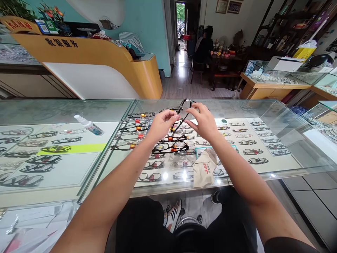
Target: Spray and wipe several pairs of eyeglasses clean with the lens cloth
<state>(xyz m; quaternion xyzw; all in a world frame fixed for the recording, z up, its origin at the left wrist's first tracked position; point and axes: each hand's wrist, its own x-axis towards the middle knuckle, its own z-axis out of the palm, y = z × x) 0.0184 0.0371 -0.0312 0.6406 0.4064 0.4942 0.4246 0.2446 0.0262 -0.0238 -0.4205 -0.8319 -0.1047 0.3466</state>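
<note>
The left hand (163,123) pinches black, slim-framed eyeglasses (182,105) just to its right, long temples slanting down past its fingertips above a clear glass display counter (231,109), while the right hand (204,121) curls close opposite, its grip unclear.

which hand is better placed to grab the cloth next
Probably the right hand: the cloth lies on its side, nearer to it. The left hand is farther off and appears to be pinching the black glasses.

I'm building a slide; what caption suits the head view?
Left hand holding dark-framed glasses, right hand close beside them, above a glass display case with a beige cloth on top.
</note>
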